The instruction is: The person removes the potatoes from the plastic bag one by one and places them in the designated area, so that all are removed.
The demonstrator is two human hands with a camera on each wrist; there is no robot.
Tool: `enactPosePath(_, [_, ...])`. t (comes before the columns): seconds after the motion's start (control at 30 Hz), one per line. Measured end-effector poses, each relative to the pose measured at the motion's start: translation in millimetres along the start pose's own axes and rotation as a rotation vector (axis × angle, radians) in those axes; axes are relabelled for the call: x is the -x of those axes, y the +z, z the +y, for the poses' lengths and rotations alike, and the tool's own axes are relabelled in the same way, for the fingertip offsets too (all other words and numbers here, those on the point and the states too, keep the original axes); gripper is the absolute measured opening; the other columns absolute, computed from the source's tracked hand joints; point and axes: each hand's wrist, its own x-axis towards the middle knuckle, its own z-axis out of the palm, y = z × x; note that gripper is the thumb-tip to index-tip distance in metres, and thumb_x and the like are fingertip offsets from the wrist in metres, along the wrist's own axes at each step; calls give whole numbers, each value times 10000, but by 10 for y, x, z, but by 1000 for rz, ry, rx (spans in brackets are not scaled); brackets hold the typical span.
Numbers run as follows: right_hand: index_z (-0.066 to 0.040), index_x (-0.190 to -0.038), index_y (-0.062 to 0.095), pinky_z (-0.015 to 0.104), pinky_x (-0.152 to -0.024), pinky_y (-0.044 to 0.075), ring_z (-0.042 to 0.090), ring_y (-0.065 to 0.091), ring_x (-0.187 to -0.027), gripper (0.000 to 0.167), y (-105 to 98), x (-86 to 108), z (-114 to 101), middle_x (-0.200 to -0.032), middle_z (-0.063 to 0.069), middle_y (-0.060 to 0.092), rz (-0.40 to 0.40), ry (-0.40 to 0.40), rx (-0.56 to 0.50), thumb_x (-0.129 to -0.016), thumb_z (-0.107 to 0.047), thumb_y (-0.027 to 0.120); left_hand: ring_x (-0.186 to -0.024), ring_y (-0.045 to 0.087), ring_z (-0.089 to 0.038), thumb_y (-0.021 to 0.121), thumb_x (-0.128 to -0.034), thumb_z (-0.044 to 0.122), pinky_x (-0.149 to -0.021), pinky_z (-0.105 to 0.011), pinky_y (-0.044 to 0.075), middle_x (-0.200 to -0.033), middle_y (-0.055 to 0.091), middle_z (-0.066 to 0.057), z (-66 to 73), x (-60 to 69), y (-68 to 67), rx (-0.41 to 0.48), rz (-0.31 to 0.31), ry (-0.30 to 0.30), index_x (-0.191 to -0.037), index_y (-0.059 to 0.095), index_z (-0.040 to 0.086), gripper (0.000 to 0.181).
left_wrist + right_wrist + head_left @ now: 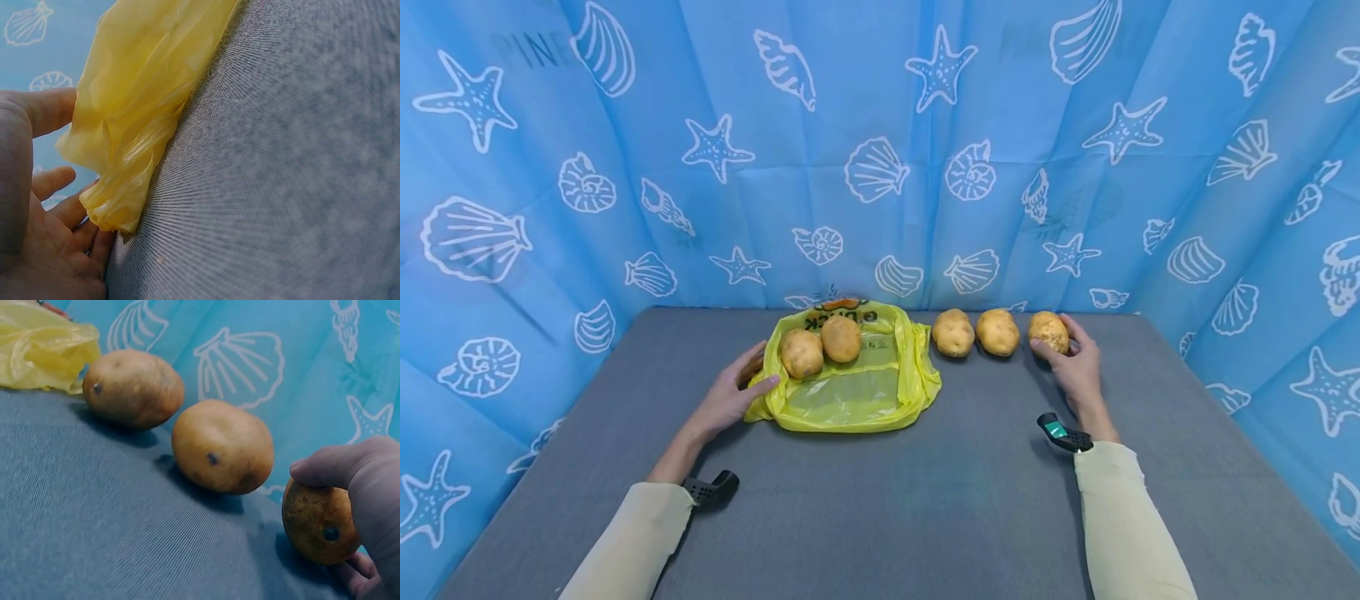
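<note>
A yellow plastic bag (842, 422) lies with its mouth spread wide on the grey table. Two potatoes (802, 353) sit in its left part. My left hand (737, 390) is at the bag's left edge; in the left wrist view its thumb (53, 111) touches the yellow plastic and the other fingers are loosely bent beside it. Right of the bag stands a row of three potatoes. My right hand (1077, 363) holds the rightmost potato (1048, 332) between thumb and fingers, and the palm side hides part of it in the right wrist view.
The other potatoes in the row, one beside the bag (952, 333) and a middle one (997, 332), stand close together near the table's back edge. A blue curtain (880, 225) with shell and starfish prints hangs right behind. The grey table (910, 517) extends toward me.
</note>
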Motion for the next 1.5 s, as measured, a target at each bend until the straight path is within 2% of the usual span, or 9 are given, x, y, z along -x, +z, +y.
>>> enactPosePath(0.2, [-103, -1563, 408, 351, -935, 423, 336, 463, -1317, 759, 50, 25, 49, -1532, 178, 430, 30, -51, 22, -907, -198, 777, -1447, 307, -462, 626, -1023, 317, -1152, -626, 259, -1586, 316, -283, 7, -3, 5, 3, -3, 6, -1623, 202, 62, 778])
enactPosePath(0.4, [-101, -1562, 410, 469, -1016, 419, 343, 467, -1322, 766, 85, 31, 77, -1540, 184, 432, 49, -78, 57, -909, -259, 779, -1457, 297, -452, 626, -1024, 321, -1158, -616, 257, -1590, 316, -274, -5, -2, 8, 8, -3, 7, -1624, 210, 75, 771])
enactPosePath(0.57, [-83, -1571, 382, 543, -1063, 402, 394, 452, -1347, 755, 98, 34, 83, -1549, 226, 396, 35, -81, 69, -937, -277, 744, -1457, 294, -454, 626, -1024, 319, -1157, -617, 257, -1592, 313, -274, -16, -10, 6, 10, -3, 7, -1625, 208, 78, 771])
enactPosePath(0.83, [-68, -1571, 374, 557, -1078, 387, 428, 426, -1350, 717, 103, 15, 100, -1514, 283, 381, 49, -87, 111, -958, -223, 712, -1448, 300, -469, 619, -1028, 286, -1152, -629, 254, -1588, 305, -293, -12, -23, -5, 12, -5, 12, -1623, 188, 53, 772])
enactPosePath(1.17, [-23, -1531, 428, 581, -1116, 325, 422, 397, -1378, 744, 115, 13, 109, -1493, 274, 433, 84, -187, 170, -911, -223, 787, -1452, 300, -461, 620, -1027, 294, -1152, -624, 262, -1588, 309, -286, -3, -10, -1, 21, -10, 22, -1625, 200, 68, 765])
enactPosePath(1.5, [-41, -1555, 395, 569, -1098, 378, 432, 412, -1365, 690, 129, 25, 96, -1489, 288, 406, 71, -132, 178, -963, -207, 708, -1457, 285, -466, 612, -1033, 280, -1156, -624, 252, -1594, 290, -293, -63, -14, -6, 17, -11, 8, -1626, 190, 66, 758])
